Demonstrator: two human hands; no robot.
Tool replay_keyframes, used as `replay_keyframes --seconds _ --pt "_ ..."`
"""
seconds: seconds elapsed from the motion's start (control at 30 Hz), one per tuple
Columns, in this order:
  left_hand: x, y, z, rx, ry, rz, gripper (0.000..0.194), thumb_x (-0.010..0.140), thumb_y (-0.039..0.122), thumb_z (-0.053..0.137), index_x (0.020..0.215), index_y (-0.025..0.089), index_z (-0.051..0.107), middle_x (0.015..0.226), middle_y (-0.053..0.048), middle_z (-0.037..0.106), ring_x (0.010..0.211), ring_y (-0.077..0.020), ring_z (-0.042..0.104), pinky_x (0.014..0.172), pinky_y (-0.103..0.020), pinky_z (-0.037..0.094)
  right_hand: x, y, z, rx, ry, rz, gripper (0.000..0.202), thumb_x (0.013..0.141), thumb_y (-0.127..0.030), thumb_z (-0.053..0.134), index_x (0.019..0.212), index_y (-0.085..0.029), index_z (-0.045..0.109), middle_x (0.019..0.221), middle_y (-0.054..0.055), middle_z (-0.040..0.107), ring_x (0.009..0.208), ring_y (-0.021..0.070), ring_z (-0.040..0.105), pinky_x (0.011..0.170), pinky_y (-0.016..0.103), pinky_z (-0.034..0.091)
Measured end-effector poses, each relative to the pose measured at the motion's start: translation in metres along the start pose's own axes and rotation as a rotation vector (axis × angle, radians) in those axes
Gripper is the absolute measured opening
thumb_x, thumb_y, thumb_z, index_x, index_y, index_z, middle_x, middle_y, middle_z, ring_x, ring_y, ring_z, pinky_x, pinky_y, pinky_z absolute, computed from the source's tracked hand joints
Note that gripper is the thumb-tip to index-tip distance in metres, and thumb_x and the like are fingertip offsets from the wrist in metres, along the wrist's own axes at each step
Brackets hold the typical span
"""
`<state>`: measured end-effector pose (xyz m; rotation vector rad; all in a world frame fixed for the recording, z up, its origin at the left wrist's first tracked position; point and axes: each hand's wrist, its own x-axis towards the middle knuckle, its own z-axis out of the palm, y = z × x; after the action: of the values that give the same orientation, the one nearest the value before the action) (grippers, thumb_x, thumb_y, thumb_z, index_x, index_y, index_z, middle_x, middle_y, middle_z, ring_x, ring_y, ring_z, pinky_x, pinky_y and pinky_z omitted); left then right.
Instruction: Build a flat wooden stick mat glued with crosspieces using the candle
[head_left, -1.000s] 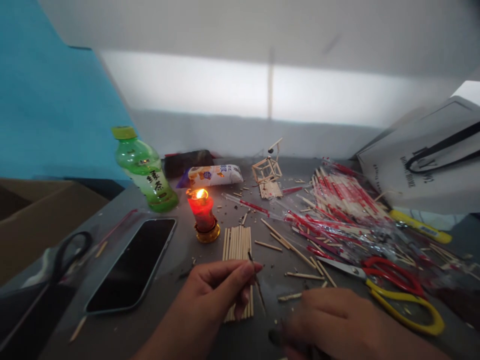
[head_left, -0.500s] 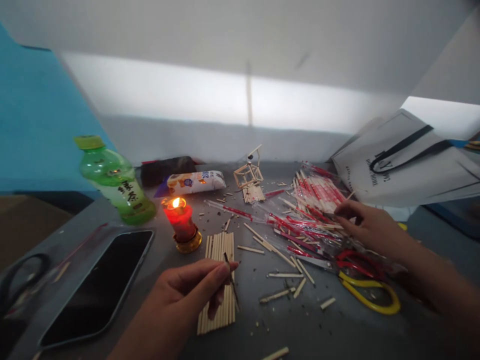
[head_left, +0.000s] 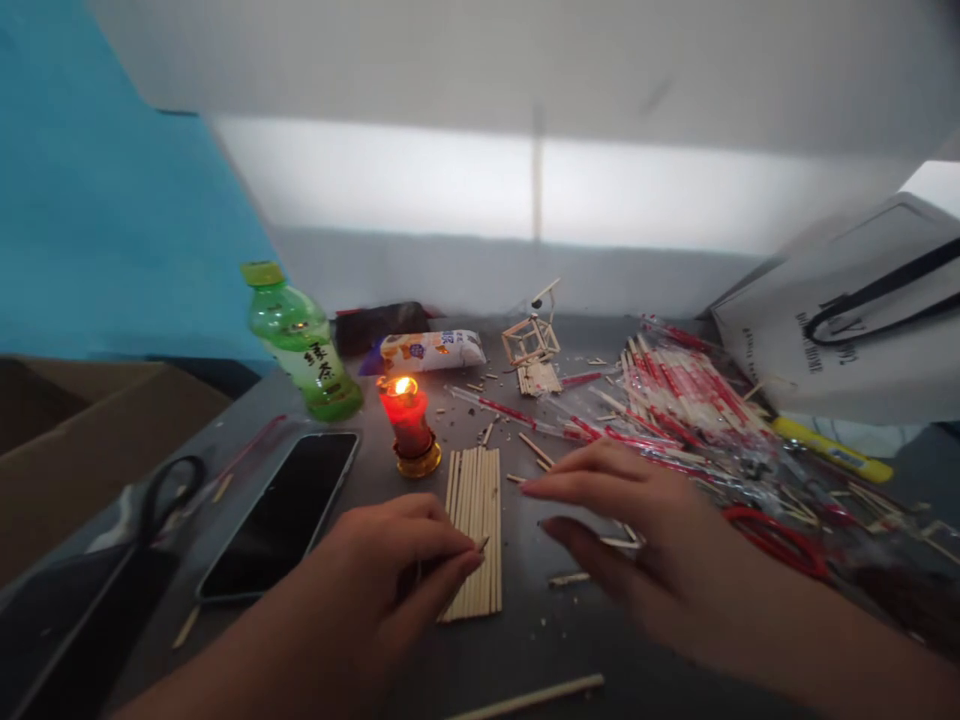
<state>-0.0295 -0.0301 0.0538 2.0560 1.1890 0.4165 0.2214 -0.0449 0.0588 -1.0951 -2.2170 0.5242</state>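
Observation:
My left hand (head_left: pixel 397 560) is closed in a pinch over a row of wooden sticks (head_left: pixel 475 500) laid side by side as a flat panel. Between its thumb and forefinger is a thin stick (head_left: pixel 484 543), mostly hidden by the fingers. To the right of the panel hovers my right hand (head_left: pixel 645 530), thumb and fingers apart, with nothing visible between them. Loose sticks lie beneath and around it. A lit red candle (head_left: pixel 409 420) in a gold holder burns just behind the panel. Farther back stands a small stick frame (head_left: pixel 531 343) on a stick base.
At left are a phone (head_left: pixel 281 515) and a green tea bottle (head_left: pixel 307 350). A snack packet (head_left: pixel 431 351) lies behind the candle. Wrapped sticks (head_left: pixel 682 390), red scissor handles (head_left: pixel 776 540), a yellow tool (head_left: pixel 832 450) and a white bag (head_left: pixel 847 310) occupy the right.
My right hand has left the wrapped sticks and come toward the panel, its fingers now apart. My left hand still pinches the thin stick, now turned differently. The view has shifted left.

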Motion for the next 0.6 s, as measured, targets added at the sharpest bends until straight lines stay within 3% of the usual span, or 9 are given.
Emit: replay_keyframes --seconds 0.13,0.23,0.43,0.6 --pt "-0.004 -0.001 0.001 0.078 -0.029 0.0 0.03 0.096 0.026 0.049 0.081 0.021 0.075 0.085 -0.002 0.07 0.073 -0.0152 0.066 0.068 -0.025 0.05 0.013 -0.007 0.042 0.105 0.015 -0.158 0.02 0.097 -0.018 0.061 0.113 -0.026 0.071 0.11 0.003 0.068 0.096 0.0135 0.063 0.083 0.025 0.051" --pt "-0.004 0.0 0.003 0.135 -0.08 -0.037 0.031 0.095 0.021 0.049 0.079 0.02 0.076 0.087 -0.003 0.07 0.077 -0.0168 0.068 0.071 -0.027 0.052 0.016 -0.001 0.057 0.103 0.035 -0.172 0.011 0.095 -0.016 0.064 0.098 -0.022 0.072 0.105 0.003 0.068 0.093 0.0142 0.062 0.082 0.026 0.049" --pt "-0.006 -0.008 0.008 0.194 -0.051 0.024 0.033 0.096 0.018 0.048 0.077 0.021 0.074 0.087 -0.002 0.07 0.073 -0.0152 0.067 0.071 -0.026 0.055 0.018 0.001 0.058 0.062 -0.038 -0.126 0.015 0.095 -0.016 0.062 0.082 -0.02 0.068 0.097 0.003 0.069 0.088 0.0146 0.062 0.078 0.027 0.049" --pt "-0.01 -0.017 0.012 0.215 -0.052 0.185 0.026 0.093 0.014 0.051 0.081 0.022 0.073 0.087 0.0 0.07 0.077 -0.0152 0.066 0.076 -0.024 0.056 0.017 -0.002 0.059 0.016 -0.051 -0.092 0.015 0.095 -0.017 0.064 0.081 -0.02 0.068 0.095 0.003 0.069 0.087 0.0167 0.062 0.077 0.03 0.048"
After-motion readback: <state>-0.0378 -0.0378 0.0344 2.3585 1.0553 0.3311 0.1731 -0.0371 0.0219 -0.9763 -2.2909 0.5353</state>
